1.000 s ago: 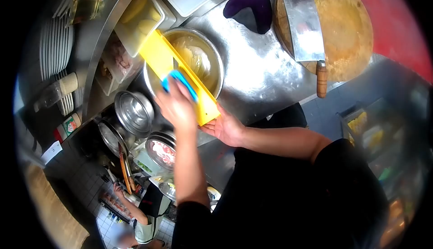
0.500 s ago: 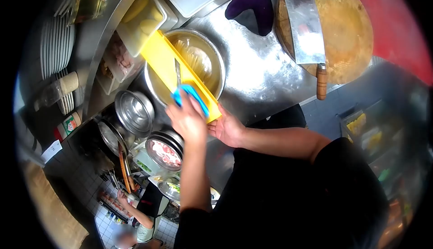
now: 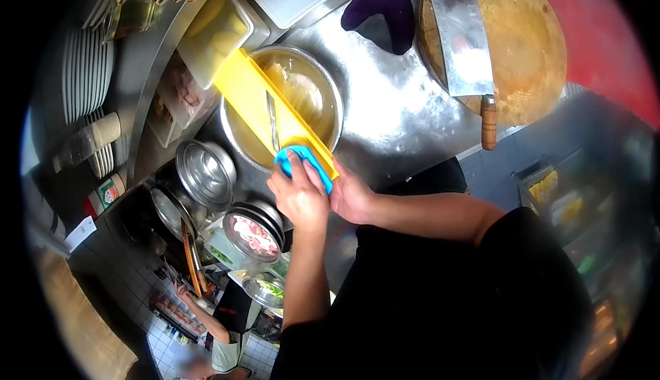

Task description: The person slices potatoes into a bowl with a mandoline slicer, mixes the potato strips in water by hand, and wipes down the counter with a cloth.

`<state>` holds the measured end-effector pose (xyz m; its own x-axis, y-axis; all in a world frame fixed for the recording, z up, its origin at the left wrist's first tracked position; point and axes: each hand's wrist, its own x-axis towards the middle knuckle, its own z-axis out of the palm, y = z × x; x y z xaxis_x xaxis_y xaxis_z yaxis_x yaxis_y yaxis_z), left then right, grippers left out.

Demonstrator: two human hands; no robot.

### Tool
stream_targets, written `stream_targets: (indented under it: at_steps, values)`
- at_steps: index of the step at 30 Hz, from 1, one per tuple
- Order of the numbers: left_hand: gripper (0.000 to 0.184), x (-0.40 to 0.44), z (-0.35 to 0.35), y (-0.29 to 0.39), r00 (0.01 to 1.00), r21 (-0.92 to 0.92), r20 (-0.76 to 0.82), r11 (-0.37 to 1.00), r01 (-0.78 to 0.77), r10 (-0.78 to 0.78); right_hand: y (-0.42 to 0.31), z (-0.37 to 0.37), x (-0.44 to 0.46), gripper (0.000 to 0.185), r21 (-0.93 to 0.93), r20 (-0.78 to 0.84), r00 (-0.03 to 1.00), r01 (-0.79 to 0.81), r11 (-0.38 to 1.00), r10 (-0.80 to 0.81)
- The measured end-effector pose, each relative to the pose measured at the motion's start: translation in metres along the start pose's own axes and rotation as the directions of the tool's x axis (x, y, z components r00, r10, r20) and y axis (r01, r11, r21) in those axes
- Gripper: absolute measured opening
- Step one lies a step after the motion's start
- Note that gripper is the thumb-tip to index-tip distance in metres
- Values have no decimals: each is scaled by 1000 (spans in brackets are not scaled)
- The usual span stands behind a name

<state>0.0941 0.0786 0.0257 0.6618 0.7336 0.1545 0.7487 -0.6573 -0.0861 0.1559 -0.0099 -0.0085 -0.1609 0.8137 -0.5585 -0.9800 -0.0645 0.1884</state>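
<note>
The blue block (image 3: 302,152) had slid down the long yellow board (image 3: 249,98), toward me. From far off, I had my left hand (image 3: 301,198) gripping it. My right hand (image 3: 354,196) held the board's near end, closest. The board slanted over the big bowl (image 3: 326,90), its far end up and left.

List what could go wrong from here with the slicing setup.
1. Cut: the left hand grips a blue hand guard just off the slicer's blade; a slip could put fingertips on it.
2. Skid: the yellow mandoline slicer spans a round steel bowl, steadied by the right hand at one end, so it might shift.
3. Knock: the cleaver's handle overhangs the counter edge; a bump could dislodge it.
</note>
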Motion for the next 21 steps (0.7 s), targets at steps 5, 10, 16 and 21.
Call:
stream_targets:
  at_steps: [5,10,16,21]
  values:
    - [20,132,36,-35,987,93,-145,993,79,-65,8,-11,12,68,68,-12,999,-49,997,50]
    - [21,165,36,-47,993,53,-94,996,76,-71,10,-14,11,68,65,-11,998,-62,996,63]
    - [38,2,-1,0,1000,35,22,999,2,-3,7,-5,6,68,66,-28,999,-27,997,29]
    - [23,110,39,-29,978,83,-206,996,40,-22,6,-13,13,68,92,-13,998,-54,994,56]
